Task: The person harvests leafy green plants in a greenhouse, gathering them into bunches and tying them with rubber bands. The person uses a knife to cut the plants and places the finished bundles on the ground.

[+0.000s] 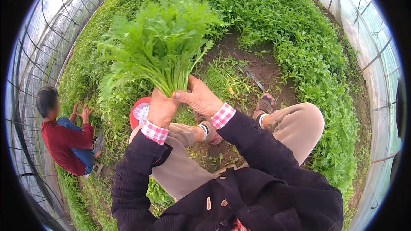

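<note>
A large bunch of leafy greens [163, 41] with feathery, lobed leaves fans out in front of me, leaves pointing away and stems gathered low. My left hand [163, 106] is wrapped around the stem base. Against the same stems lies my right hand [200, 96], its thumb across their front and its fingers behind them. The cut ends are mostly hidden by my hands. Beside my left wrist, lower down, is a red round container [135, 115] with clear plastic [141, 112] in it.
Loose cut greens [224, 77] and a metal hand tool with a flat handle [253, 77] lie on bare soil before my shoes. Dense growing greens [308, 45] surround this patch. At the left, another person [67, 138] squats, hands at the plants. Plastic greenhouse walls [362, 22] curve along both sides.
</note>
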The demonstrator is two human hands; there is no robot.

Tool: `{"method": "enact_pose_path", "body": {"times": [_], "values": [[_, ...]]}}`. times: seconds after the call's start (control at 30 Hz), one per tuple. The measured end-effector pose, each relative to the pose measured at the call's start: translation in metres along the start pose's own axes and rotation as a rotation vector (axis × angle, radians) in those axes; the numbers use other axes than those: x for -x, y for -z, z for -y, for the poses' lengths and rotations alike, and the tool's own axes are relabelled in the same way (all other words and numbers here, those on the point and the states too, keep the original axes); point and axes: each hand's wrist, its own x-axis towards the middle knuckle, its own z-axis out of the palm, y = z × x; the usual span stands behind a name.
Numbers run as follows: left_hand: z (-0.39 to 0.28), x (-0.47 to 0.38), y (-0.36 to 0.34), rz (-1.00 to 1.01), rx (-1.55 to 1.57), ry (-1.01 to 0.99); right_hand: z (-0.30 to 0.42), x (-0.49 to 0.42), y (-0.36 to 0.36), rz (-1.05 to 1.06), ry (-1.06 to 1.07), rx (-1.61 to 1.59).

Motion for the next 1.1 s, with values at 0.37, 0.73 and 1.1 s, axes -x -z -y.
{"method": "enact_pose_path", "body": {"times": [0.37,0.73,1.1], "values": [[0.062,-0.09,-0.008,0.519,-0.351,0.109,-0.038,-0.033,0.071,-0.259,-0.208,-0.113],[0.11,-0.107,-0.004,0.732,-0.835,0.135,-0.108,-0.055,0.177,0.138,-0.412,1.129],[0.276,-0.125,-0.063,0.587,-1.127,-0.285,-0.226,-0.009,0.262,0.654,-0.202,1.625]]}}
